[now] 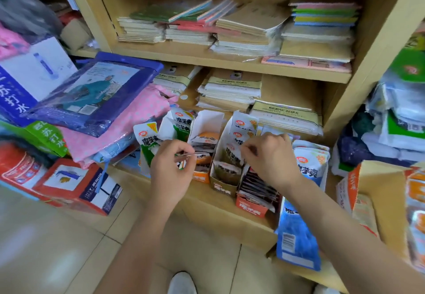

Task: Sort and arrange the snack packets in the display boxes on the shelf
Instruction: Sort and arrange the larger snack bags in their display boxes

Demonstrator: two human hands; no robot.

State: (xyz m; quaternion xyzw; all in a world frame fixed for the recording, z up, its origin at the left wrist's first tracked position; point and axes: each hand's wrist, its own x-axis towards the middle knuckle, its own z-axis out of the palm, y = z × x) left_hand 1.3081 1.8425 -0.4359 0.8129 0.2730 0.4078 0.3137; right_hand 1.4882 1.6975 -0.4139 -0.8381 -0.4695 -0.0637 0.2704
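White shoe (181, 282) on tiled floor (57, 247), nearest. Bottom shelf (202, 193) carries a row of open display boxes along its front edge: green-and-white box (149, 148) leftmost, then orange box (200, 176), brown box (222, 186), and red box (251, 206) packed with dark packets standing on edge. A blue bag (296, 236) hangs over the front edge at the right, with light-blue packets (310, 162) stacked behind it.

Left hand (171, 167) has its fingers curled, pinching a thin packet (192, 154) seen edge-on, just over the orange box. Right hand (268, 155) also has curled fingers, pinching the top of a white packet (240, 155) in the brown box; the wrist covers the back of the red box.

Pink cloth (128, 119) crowds the shelf's left end. Stacked notebooks (230, 89) sit at the back.
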